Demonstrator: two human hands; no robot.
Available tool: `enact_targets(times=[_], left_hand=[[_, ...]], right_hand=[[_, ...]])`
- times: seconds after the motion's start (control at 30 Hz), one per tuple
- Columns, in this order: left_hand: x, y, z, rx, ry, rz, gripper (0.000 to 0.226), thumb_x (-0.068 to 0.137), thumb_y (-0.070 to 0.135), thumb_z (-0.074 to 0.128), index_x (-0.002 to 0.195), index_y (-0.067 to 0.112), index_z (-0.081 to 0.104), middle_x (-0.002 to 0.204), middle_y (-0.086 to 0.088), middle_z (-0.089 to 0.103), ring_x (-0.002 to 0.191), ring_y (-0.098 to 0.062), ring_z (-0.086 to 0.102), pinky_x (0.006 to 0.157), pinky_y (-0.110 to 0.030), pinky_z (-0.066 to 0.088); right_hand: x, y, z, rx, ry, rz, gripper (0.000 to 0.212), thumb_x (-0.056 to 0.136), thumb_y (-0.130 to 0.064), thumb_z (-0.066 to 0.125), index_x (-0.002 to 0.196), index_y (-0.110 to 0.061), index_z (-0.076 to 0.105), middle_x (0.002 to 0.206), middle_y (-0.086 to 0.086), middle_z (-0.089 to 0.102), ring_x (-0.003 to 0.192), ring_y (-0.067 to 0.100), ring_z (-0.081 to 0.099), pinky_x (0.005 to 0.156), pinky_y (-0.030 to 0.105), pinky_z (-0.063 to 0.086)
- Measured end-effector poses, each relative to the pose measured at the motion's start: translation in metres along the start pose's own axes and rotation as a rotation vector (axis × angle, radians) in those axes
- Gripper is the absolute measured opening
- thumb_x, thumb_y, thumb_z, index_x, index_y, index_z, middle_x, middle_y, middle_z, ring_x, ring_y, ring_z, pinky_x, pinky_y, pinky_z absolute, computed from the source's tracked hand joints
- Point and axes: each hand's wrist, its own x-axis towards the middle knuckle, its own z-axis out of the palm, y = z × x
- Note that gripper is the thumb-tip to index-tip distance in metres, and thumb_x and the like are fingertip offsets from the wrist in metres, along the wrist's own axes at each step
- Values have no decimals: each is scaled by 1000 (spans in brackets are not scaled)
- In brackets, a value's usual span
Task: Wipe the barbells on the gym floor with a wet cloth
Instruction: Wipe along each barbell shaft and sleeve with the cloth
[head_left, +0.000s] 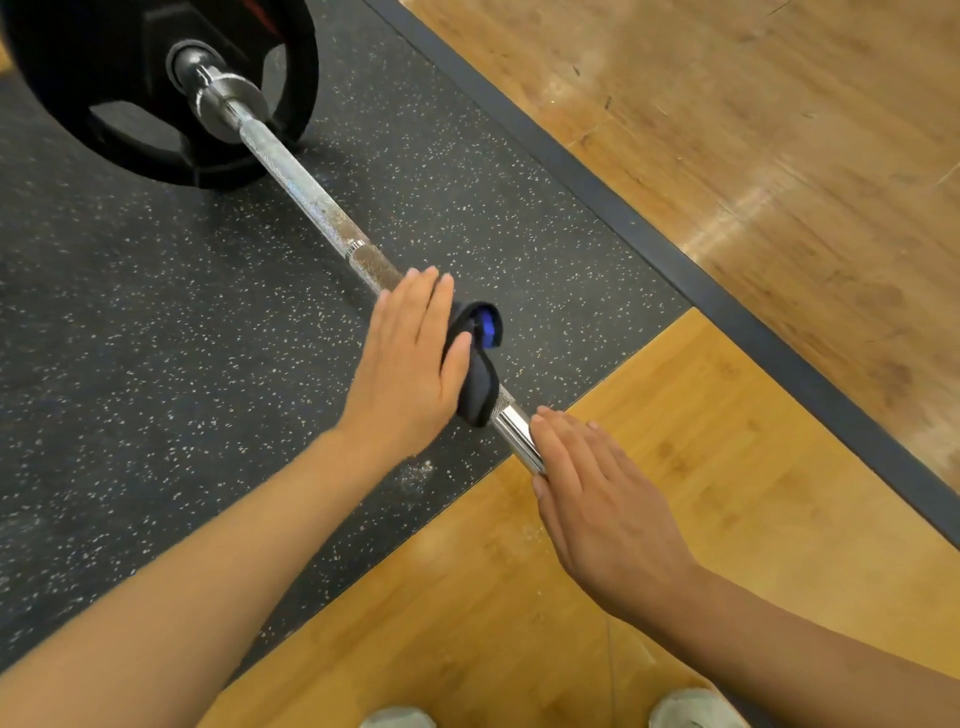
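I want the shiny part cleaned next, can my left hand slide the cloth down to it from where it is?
Probably yes. The left hand presses the cloth on the bar right beside the shiny part, with nothing between. The right hand rests on its near end and may need to shift.

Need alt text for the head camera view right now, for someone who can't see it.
A person's left hand presses a dark cloth onto a barbell shaft lying across a speckled rubber mat. The flat right hand rests on the shaft's smooth section. A black weight plate sits at the far end.
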Motion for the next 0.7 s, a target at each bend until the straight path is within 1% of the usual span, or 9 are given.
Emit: enact_targets(times=[0.03,0.1,0.17,0.23,0.3,0.43,0.53,0.63,0.7], left_hand=[[8,-8,-3,37,14,-24,60,104,34,21,150,-4,26,157,-20,25,149,-33,15,123,-47,8],[35,-20,-8,72,53,-176,57,104,29,25,150,-6,25,157,-23,24,148,-35,16,122,-49,10],[58,-25,-10,67,64,-351,55,105,23,30,151,-6,20,159,-20,18,150,-34,7,122,-47,3],[65,-21,-9,61,69,-411,55,106,20,32,151,-7,17,161,-19,13,151,-33,-2,122,-44,-3],[54,-11,-8,37,55,-373,55,106,20,31,151,-7,18,162,-19,11,151,-33,-4,122,-44,-4],[9,32,3,-26,-5,-172,62,100,32,23,149,-6,25,161,-16,17,151,-30,-1,123,-46,-2],[-5,49,11,-90,22,-194,69,99,42,26,151,-3,24,162,-11,17,151,-24,-2,123,-41,-4],[1,47,12,-51,50,-218,66,97,35,28,151,-3,26,161,-13,20,151,-27,4,123,-41,-3],[12,36,10,-10,38,-220,61,100,29,30,152,-2,23,162,-14,17,151,-26,3,123,-40,-5]], right_hand=[[0,0,0,-3,5,-4,46,102,-26,36,140,-2,42,140,16,55,130,29,53,111,41,32],[0,0,0,-4,15,-6,46,101,-26,36,140,-2,41,140,16,56,130,29,53,111,41,32],[0,0,1,-14,17,-8,46,102,-26,36,140,-1,43,139,17,56,129,30,54,110,42,32],[0,0,2,-30,21,-6,47,102,-26,35,139,1,46,138,18,57,128,31,55,110,43,32],[-1,0,1,-42,25,-7,47,102,-25,35,138,2,49,138,18,57,128,32,56,110,44,32],[-2,1,2,-51,14,-10,47,102,-25,35,138,2,48,138,19,57,129,32,55,110,44,32],[-1,0,1,-47,5,-3,47,101,-25,37,138,2,50,138,18,57,129,31,55,110,43,32],[-1,0,1,-39,4,1,48,101,-25,36,138,2,51,138,17,57,129,30,55,110,43,32],[0,1,0,-33,3,1,48,102,-25,36,139,1,50,139,17,57,129,30,55,110,43,32]])
